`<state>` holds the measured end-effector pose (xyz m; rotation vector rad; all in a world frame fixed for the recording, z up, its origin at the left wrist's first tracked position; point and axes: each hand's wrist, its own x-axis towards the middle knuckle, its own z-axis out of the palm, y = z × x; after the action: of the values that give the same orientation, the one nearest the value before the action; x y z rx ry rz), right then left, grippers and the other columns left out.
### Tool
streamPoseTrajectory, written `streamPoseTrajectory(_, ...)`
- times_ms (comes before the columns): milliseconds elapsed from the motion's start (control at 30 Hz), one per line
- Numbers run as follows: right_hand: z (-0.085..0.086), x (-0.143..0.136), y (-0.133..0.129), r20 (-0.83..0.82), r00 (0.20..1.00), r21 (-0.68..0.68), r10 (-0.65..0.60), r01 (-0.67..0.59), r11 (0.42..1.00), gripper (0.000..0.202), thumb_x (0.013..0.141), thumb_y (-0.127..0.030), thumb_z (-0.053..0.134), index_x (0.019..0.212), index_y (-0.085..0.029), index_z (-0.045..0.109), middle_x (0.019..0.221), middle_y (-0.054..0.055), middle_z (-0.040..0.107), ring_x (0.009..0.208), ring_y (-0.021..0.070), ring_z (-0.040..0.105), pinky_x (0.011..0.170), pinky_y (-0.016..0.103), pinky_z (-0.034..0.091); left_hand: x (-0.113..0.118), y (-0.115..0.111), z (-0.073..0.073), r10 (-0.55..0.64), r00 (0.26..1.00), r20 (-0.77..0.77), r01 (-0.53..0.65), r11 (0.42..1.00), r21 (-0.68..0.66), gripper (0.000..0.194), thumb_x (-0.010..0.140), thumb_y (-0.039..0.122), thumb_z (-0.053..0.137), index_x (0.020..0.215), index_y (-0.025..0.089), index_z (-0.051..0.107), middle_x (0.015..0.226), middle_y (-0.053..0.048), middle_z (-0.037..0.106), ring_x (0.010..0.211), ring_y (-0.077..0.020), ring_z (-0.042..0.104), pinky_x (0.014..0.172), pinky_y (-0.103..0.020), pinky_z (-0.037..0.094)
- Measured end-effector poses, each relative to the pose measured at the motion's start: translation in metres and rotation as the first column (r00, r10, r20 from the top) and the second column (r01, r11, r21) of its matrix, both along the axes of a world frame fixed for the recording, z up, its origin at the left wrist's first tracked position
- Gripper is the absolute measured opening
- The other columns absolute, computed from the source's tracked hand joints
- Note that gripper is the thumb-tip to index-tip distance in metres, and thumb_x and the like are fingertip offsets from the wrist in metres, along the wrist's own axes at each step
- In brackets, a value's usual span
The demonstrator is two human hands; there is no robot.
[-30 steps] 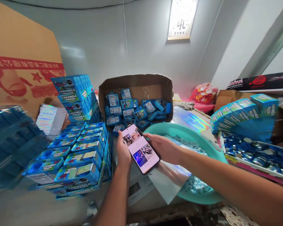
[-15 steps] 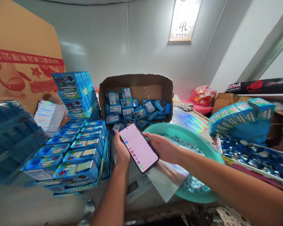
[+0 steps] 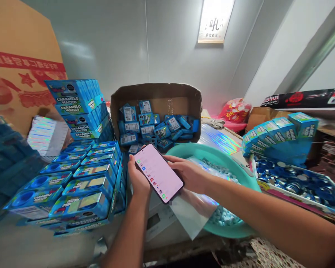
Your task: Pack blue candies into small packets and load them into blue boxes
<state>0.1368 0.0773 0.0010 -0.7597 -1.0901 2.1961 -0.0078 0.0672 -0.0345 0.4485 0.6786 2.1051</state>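
Note:
Between my two hands is a smartphone [image 3: 159, 174], tilted, its lit screen showing a pale list with small coloured icons. My left hand [image 3: 139, 179] wraps its left edge, thumb along the side. My right hand [image 3: 185, 172] grips the right edge, with its fingers partly hidden behind the phone. A clear plastic bag [image 3: 194, 217] hangs below my right hand, over the rim of a turquoise basin [image 3: 181, 149]; whether that hand also holds the bag I cannot tell. Pale blue candies [image 3: 225, 216] lie in the basin. A white scale [image 3: 162, 222] sits under the phone.
Left stand stacked blue candy boxes [image 3: 80, 186] and a taller pile [image 3: 78, 108]. A cardboard box [image 3: 156, 91] behind the phone holds small blue boxes. At right, a tray [image 3: 296, 186] holds blue-and-silver round pieces, beside a fanned display of boxes [image 3: 279, 137].
The view has shifted slightly, so most things sit a little further left. Both hands keep hold of the smartphone, and its screen looks much the same.

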Motion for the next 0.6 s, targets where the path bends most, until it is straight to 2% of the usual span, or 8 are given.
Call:
streamPoseTrajectory(100,-0.007,-0.003,-0.003,0.048,0.977,0.099,-0.21,0.204,0.974,0.041,0.075,-0.024,0.076,0.114,-0.023,0.066,0.086,0.002,0.073,0.072,0.0169,0.067,0.061,0.026,0.048,0.004,-0.004,0.001,0.024,0.999,0.021,-0.024,1.0,-0.011,0.063,0.078,0.066,0.056,0.114,0.016,0.071,0.11,-0.014,0.073,0.101,-0.0309,0.07,0.086,-0.039,0.053)
streamPoseTrajectory(167,-0.011,-0.004,-0.005,0.059,0.938,0.224,-0.343,0.322,0.92,0.032,0.07,-0.03,0.081,0.099,-0.02,0.069,0.077,0.001,0.071,0.066,0.016,0.064,0.058,0.025,0.045,0.009,-0.008,-0.001,0.025,1.0,-0.018,-0.025,0.999,0.03,0.065,0.076,0.067,0.06,0.117,0.018,0.069,0.115,-0.013,0.072,0.106,-0.0307,0.068,0.087,-0.038,0.053)
streamPoseTrajectory(233,-0.011,-0.004,-0.007,0.035,0.911,0.319,-0.411,0.38,0.868,0.028,0.067,-0.034,0.082,0.088,-0.018,0.07,0.074,0.001,0.069,0.064,0.0155,0.062,0.057,0.025,0.044,0.015,-0.012,-0.003,0.03,0.995,-0.095,-0.02,0.995,0.101,0.063,0.074,0.065,0.067,0.121,0.023,0.067,0.123,-0.011,0.069,0.116,-0.0303,0.063,0.091,-0.036,0.052)
streamPoseTrajectory(333,-0.008,-0.003,-0.01,0.002,0.915,0.375,-0.403,0.373,0.849,0.027,0.068,-0.037,0.082,0.086,-0.018,0.073,0.076,0.002,0.071,0.065,0.0158,0.062,0.058,0.026,0.043,0.022,-0.019,-0.004,0.072,0.983,-0.17,-0.043,0.985,0.165,0.062,0.073,0.062,0.071,0.125,0.028,0.064,0.13,-0.009,0.065,0.128,-0.0305,0.055,0.097,-0.035,0.05)
streamPoseTrajectory(433,-0.005,-0.004,-0.011,0.011,0.916,0.449,-0.4,0.353,0.821,0.024,0.07,-0.037,0.079,0.084,-0.018,0.075,0.074,0.002,0.071,0.064,0.0156,0.06,0.057,0.026,0.04,0.024,-0.023,0.002,0.081,0.984,-0.159,-0.052,0.983,0.174,0.07,0.07,0.063,0.073,0.13,0.029,0.06,0.131,-0.009,0.065,0.128,-0.032,0.055,0.099,-0.039,0.05)
streamPoseTrajectory(533,-0.002,-0.005,-0.01,-0.018,0.911,0.467,-0.411,0.371,0.802,0.025,0.07,-0.036,0.08,0.086,-0.018,0.076,0.077,0.003,0.072,0.066,0.0155,0.061,0.058,0.026,0.042,0.023,-0.025,0.01,-0.031,0.987,-0.161,0.058,0.984,0.169,0.078,0.069,0.064,0.074,0.137,0.031,0.052,0.13,-0.011,0.066,0.119,-0.0318,0.062,0.095,-0.043,0.052)
streamPoseTrajectory(600,0.0,-0.003,-0.008,-0.052,0.918,0.394,-0.394,0.381,0.836,0.029,0.067,-0.036,0.084,0.087,-0.019,0.076,0.082,0.003,0.074,0.068,0.0162,0.063,0.06,0.027,0.045,0.023,-0.026,0.017,-0.11,0.973,-0.204,0.136,0.984,0.119,0.079,0.072,0.057,0.077,0.141,0.032,0.047,0.126,-0.011,0.068,0.111,-0.0296,0.067,0.092,-0.042,0.054)
